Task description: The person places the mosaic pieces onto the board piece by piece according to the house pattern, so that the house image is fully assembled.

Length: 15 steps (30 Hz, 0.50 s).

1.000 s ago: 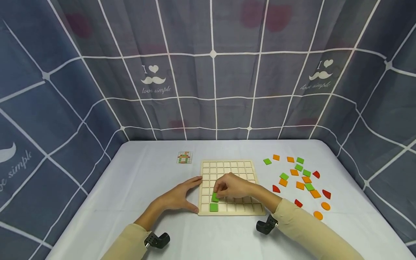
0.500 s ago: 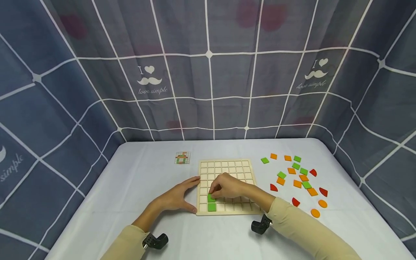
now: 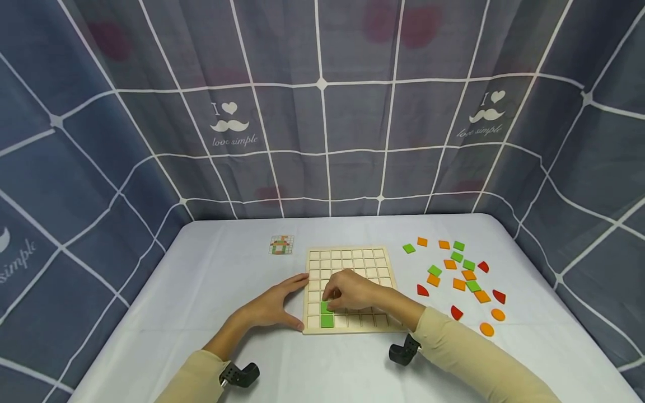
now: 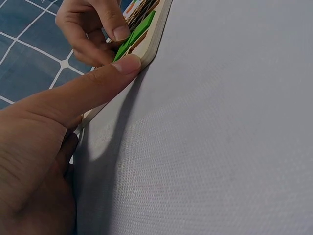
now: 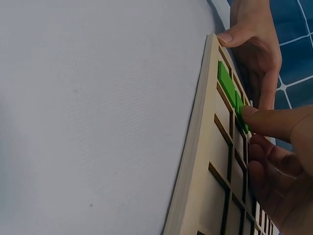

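In the head view a pale wooden grid board lies on the white table. A green square tile sits in a cell of its bottom row. Directly behind it, a second green square tile lies in its cell, with the thumb of my right hand on it and the other fingers curled close by. The right wrist view shows that thumb pressing on the second tile. My left hand rests against the board's left edge, thumb at the near corner and fingers extended farther up.
A small pattern card lies behind the board to the left. Right of the board are scattered several green squares, several orange squares, several red quarter-round pieces and two orange discs. A grid-patterned curtain surrounds the table.
The second green tile, earlier tilted in the right hand's pinch, now lies flat in the cell behind the first. The left hand stays at the board's edge. The view has shifted slightly.
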{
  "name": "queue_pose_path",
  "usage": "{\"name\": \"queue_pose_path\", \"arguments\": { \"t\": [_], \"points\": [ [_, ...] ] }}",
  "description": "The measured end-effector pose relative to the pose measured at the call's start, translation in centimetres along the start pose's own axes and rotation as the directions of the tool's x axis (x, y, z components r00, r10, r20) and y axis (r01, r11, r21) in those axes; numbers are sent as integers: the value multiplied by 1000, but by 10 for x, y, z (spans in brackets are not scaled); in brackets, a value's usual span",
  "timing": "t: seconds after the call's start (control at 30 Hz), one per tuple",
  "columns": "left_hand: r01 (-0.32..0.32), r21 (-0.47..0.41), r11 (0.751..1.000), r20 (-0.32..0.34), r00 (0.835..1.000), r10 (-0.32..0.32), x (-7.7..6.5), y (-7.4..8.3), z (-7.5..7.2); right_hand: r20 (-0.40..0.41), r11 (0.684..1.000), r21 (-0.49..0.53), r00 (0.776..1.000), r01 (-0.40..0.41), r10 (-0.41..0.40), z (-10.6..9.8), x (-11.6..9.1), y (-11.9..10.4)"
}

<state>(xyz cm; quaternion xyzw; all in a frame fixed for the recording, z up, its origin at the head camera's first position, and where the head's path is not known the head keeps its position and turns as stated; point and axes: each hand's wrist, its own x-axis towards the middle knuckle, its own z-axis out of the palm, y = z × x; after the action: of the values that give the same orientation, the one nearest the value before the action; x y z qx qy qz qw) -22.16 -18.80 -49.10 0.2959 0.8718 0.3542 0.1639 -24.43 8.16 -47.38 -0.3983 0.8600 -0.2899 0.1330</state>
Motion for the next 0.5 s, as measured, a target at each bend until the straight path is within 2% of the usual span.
{"name": "queue_pose_path", "arguments": {
  "t": [0.17, 0.33, 0.5],
  "points": [
    [5, 6, 1000, 3, 1000, -5, -1, -1, 0, 12, 1000, 4, 1000, 28, -28, -2, -3, -1],
    [9, 18, 1000, 0, 1000, -9, -1, -2, 1, 51, 995, 61, 996, 75, -78, -8, -10, 0],
    [12, 20, 1000, -3, 1000, -12, -1, -2, 2, 55, 992, 110, 996, 63, -70, -20, -22, 9]
  ]
}}
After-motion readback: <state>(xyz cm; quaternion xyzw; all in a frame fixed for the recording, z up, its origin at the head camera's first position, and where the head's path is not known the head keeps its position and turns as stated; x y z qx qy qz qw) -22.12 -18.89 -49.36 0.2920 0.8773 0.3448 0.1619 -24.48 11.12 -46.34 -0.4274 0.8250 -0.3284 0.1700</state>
